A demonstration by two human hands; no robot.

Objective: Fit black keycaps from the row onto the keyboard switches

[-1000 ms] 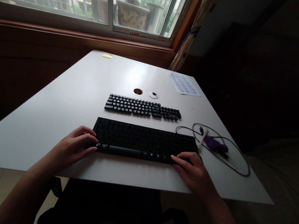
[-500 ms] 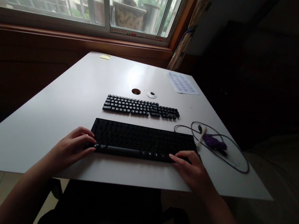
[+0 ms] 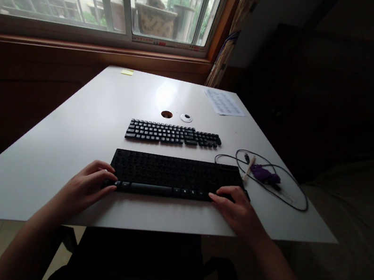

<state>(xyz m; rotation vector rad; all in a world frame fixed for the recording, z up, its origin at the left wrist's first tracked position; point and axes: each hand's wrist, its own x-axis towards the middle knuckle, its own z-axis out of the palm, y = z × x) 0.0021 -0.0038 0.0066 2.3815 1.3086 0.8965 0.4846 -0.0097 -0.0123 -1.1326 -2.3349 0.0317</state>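
Observation:
A black keyboard base (image 3: 174, 175) with bare key sockets lies near the table's front edge. My left hand (image 3: 88, 185) grips its front left corner, fingers curled on top and thumb against the front edge. At the front right corner my right hand (image 3: 236, 211) holds the base, with the fingers laid over the top. Behind the base a block of black keycaps (image 3: 173, 134) lies in keyboard order.
A white table (image 3: 65, 139) stands under a window. To the right of the base lie a looped black cable (image 3: 285, 194), a purple tool (image 3: 264, 174) and a white stick (image 3: 248, 168). Farther back are a cable hole (image 3: 167, 114), its white cap (image 3: 186, 118), a printed sheet (image 3: 223, 103) and a yellow note (image 3: 127, 72).
Both hands stay on the base's front corners. Only the view has drifted a little, so everything sits slightly more to the left.

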